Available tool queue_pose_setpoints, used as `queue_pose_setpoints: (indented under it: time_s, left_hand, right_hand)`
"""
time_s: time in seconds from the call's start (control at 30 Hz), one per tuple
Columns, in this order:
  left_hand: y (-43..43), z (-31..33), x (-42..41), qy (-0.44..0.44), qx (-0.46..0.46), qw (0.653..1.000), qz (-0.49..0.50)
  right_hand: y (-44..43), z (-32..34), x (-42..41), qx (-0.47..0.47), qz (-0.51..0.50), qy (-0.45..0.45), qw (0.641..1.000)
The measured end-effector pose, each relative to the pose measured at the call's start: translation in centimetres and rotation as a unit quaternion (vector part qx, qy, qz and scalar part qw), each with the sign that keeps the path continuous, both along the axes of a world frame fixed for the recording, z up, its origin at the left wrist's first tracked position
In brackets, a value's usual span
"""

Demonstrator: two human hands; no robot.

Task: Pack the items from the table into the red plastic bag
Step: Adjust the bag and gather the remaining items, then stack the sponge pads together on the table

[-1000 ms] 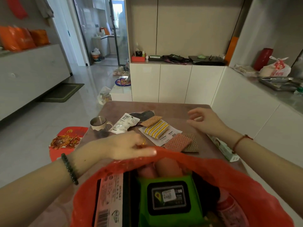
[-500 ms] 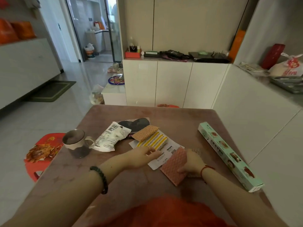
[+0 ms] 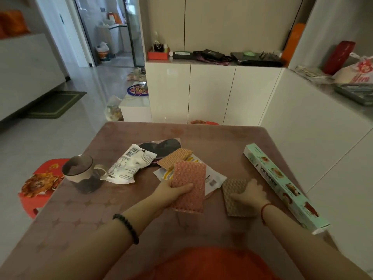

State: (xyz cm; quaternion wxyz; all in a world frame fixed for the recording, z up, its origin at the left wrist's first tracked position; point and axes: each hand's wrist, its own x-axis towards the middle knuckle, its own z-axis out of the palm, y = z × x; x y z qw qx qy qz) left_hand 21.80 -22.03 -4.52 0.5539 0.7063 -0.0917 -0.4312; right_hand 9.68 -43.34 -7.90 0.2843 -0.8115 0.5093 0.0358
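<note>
Along the bottom edge of the frame we see the rim of the red plastic bag [image 3: 210, 263], a crumpled orange-red sheet at the near end of the brown table [image 3: 84, 215]. Just above centre, our left hand [image 3: 171, 191] is clamped on a pink textured cloth [image 3: 189, 184], thumb across its face. To the right, our right hand [image 3: 249, 196] lies flat, fingers spread, on a brown textured cloth [image 3: 232, 190]. At far right lies a long mint-green box [image 3: 282, 184] with food photos and small Chinese characters we cannot read. Upper left of centre sit a white packet [image 3: 131, 164] bearing a barcode and fine print, and a cup [image 3: 79, 168].
</note>
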Motion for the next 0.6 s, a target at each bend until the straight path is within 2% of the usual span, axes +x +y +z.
queue_pose_setpoints:
  time_s: [0.07,0.13,0.17,0.2,0.27,0.33,0.4,0.5,0.6]
  left_hand:
    - [0.6,0.0,0.2,0.031,-0.004,0.999,0.035]
    - [0.9,0.0,0.4,0.058,-0.006,0.997,0.053]
    - [1.0,0.0,0.3,0.073,-0.011,0.996,0.058]
    - [1.1,0.0,0.3,0.087,-0.021,0.994,0.065]
    - [1.1,0.1,0.2,0.099,-0.040,0.991,0.083]
    - [0.9,0.4,-0.1,0.110,-0.060,0.987,0.103]
    - [0.6,0.6,-0.2,0.129,-0.084,0.982,0.107]
    - [0.8,0.8,-0.2,0.168,-0.118,0.976,0.075]
    - [2.9,0.8,1.1,0.132,-0.096,0.981,0.106]
  right_hand:
    - [-0.2,-1.3,-0.6,0.065,-0.045,-0.038,0.996]
    - [-0.2,-0.5,-0.8,0.177,-0.124,-0.116,0.970]
    - [-0.2,0.2,-0.7,0.175,-0.143,-0.149,0.963]
    - [0.0,0.9,-0.6,0.132,-0.155,-0.188,0.961]
    - [1.4,3.4,-0.1,0.040,-0.143,-0.325,0.934]
    - [4.3,6.6,0.4,0.073,-0.066,-0.450,0.888]
    - [7.0,8.0,1.7,0.129,0.045,-0.435,0.890]
    - [10.3,7.4,4.1,0.081,0.129,-0.376,0.914]
    - [11.3,6.6,7.0,0.069,0.211,-0.340,0.914]
